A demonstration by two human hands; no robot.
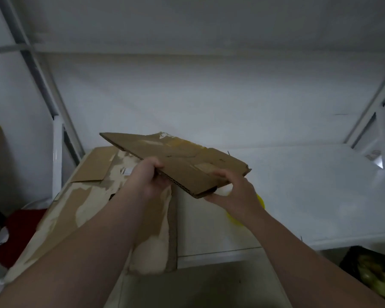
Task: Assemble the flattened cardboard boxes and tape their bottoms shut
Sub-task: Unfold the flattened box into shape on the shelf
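A flattened brown cardboard box (176, 156) is held in the air above the white table (309, 192), tilted with its far left corner highest. My left hand (146, 176) grips its near left edge, thumb on top. My right hand (231, 192) holds the near right corner, fingers curled over the top and thumb underneath. Below them a larger worn cardboard box (87, 207) with torn patches lies flat on the table's left side and hangs over its front edge. Under my right wrist a yellow object (232, 218) is partly hidden; it may be a tape roll.
White walls enclose the table at the back. Metal frame bars (38, 70) stand at the left and bars (373, 112) at the right. A red item (20, 230) lies low on the left. A dark crate with greenish items (373, 274) sits at the bottom right.
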